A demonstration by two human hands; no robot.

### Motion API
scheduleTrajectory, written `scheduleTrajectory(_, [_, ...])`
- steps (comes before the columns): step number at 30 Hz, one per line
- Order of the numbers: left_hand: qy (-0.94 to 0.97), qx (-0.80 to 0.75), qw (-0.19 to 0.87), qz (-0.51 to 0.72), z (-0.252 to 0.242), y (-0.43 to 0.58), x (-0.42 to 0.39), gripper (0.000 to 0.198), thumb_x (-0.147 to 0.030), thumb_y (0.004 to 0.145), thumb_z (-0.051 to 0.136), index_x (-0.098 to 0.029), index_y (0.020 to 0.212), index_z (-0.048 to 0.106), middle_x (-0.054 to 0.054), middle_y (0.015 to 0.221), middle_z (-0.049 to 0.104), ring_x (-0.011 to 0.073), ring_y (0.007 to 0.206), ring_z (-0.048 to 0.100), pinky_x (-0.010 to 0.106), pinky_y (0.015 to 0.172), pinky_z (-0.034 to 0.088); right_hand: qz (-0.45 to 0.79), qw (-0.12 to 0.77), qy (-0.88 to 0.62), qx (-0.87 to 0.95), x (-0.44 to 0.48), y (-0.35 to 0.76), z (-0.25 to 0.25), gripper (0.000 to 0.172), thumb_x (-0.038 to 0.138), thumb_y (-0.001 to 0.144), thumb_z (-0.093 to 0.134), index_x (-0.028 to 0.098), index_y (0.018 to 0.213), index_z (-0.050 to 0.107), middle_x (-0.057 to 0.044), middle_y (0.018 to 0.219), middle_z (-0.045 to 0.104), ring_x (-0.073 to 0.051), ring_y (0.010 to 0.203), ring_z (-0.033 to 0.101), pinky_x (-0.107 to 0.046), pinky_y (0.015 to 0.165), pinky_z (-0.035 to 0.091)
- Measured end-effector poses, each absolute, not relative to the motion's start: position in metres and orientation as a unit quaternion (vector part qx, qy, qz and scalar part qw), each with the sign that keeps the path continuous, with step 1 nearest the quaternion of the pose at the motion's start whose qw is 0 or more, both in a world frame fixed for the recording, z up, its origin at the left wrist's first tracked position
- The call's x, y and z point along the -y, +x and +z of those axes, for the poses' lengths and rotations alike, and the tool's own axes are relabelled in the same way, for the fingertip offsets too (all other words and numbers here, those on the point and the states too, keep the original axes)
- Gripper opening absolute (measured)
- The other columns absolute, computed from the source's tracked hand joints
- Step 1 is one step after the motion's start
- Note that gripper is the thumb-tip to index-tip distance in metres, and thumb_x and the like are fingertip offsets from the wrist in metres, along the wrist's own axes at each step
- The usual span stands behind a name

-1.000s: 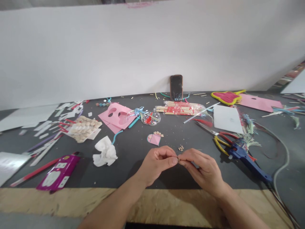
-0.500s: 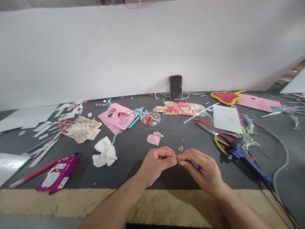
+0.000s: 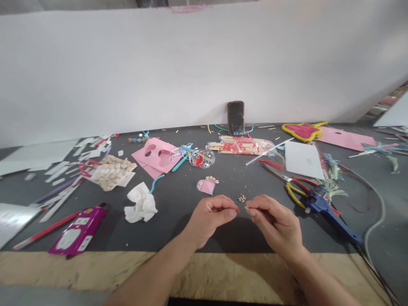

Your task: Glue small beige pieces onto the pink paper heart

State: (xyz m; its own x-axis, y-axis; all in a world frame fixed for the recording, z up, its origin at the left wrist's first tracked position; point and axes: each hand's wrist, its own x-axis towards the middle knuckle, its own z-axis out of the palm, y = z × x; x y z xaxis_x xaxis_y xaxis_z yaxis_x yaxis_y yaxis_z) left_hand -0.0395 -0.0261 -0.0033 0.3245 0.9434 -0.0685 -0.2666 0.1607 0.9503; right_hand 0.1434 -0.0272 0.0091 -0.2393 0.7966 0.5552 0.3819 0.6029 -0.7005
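My left hand is closed in a pinch near the table's front edge; a tiny reddish-brown bit shows at its fingertips, too small to name. Across a narrow gap, my right hand pinches a small pale piece between thumb and forefinger. Just beyond the fingertips lies a little pile of beige pieces. Behind my left hand, a small pink paper shape with a rounded left side lies flat, with similar beige bits along its upper edge.
A blue glue gun with a cable and red-handled scissors lie at the right. A crumpled tissue and a purple packet are at the left. A phone leans on the white wall behind wrapped sticks.
My right hand has moved slightly right, so the fingertips that met are now apart. A pale piece now shows in its pinch. My left hand has barely moved.
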Motion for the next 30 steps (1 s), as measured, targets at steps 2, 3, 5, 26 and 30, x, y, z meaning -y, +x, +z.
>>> scheduleTrajectory(2, [0.454, -0.364, 0.675, 0.454, -0.004, -0.039, 0.026, 0.009, -0.025, 0.073, 0.073, -0.017, 0.075, 0.071, 0.001, 0.077, 0.059, 0.0105, 0.072, 0.05, 0.024, 0.068, 0.037, 0.226, 0.496, -0.411, 0.731, 0.028, 0.145, 0.006, 0.012, 0.014, 0.085, 0.058, 0.023, 0.091, 0.062, 0.0, 0.077, 0.063, -0.009, 0.056, 0.056, -0.019, 0.048, 0.044])
scheduleTrajectory(3, [0.451, -0.362, 0.678, 0.454, -0.004, -0.039, 0.026, 0.011, -0.026, 0.072, 0.074, -0.017, 0.073, 0.07, 0.0, 0.074, 0.058, 0.0104, 0.07, 0.049, 0.024, 0.066, 0.036, 0.233, 0.501, -0.417, 0.722, 0.028, 0.145, 0.005, 0.011, 0.015, 0.085, 0.058, 0.023, 0.091, 0.063, 0.0, 0.077, 0.063, -0.009, 0.055, 0.056, -0.02, 0.048, 0.044])
scheduleTrajectory(5, [0.448, -0.363, 0.68, 0.453, -0.005, -0.039, 0.026, 0.014, -0.028, 0.071, 0.075, -0.016, 0.07, 0.067, 0.0, 0.071, 0.057, 0.0103, 0.067, 0.046, 0.024, 0.063, 0.035, 0.242, 0.505, -0.42, 0.714, 0.028, 0.145, 0.003, 0.009, 0.017, 0.085, 0.059, 0.023, 0.09, 0.063, 0.0, 0.076, 0.062, -0.009, 0.054, 0.055, -0.02, 0.047, 0.044])
scheduleTrajectory(26, [0.38, -0.355, 0.628, 0.58, 0.001, -0.053, 0.013, 0.018, -0.033, 0.08, 0.066, -0.016, 0.08, 0.063, -0.001, 0.069, 0.052, 0.0087, 0.062, 0.044, 0.024, 0.062, 0.036, 0.257, 0.511, -0.475, 0.669, 0.021, 0.147, -0.002, 0.012, 0.031, 0.086, 0.059, 0.021, 0.088, 0.066, -0.002, 0.071, 0.064, -0.011, 0.052, 0.054, -0.021, 0.045, 0.044])
scheduleTrajectory(30, [0.334, -0.337, 0.623, 0.622, 0.005, -0.056, 0.007, 0.019, -0.033, 0.077, 0.069, -0.015, 0.078, 0.063, -0.001, 0.068, 0.053, 0.0084, 0.062, 0.045, 0.023, 0.061, 0.037, 0.233, 0.455, -0.51, 0.692, 0.02, 0.148, -0.004, 0.015, 0.032, 0.087, 0.057, 0.02, 0.088, 0.066, -0.002, 0.072, 0.067, -0.013, 0.056, 0.058, -0.024, 0.051, 0.048])
